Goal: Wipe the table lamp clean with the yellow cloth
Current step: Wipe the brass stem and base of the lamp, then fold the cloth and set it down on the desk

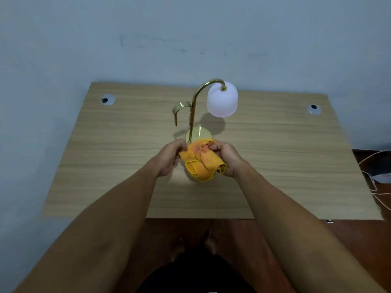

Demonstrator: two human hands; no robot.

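Note:
A table lamp with a curved brass stem, a round brass base and a white frosted shade stands upright in the middle of the wooden table. A crumpled yellow cloth is held above the table just in front of the lamp's base. My left hand pinches the cloth's left edge. My right hand grips its upper right part. The cloth covers the front rim of the base; whether it touches the base I cannot tell.
Two cable holes sit near the table's back corners. A blue-grey wall rises behind the table. White cables lie on the brown floor to the right. My bare feet show below the table's front edge.

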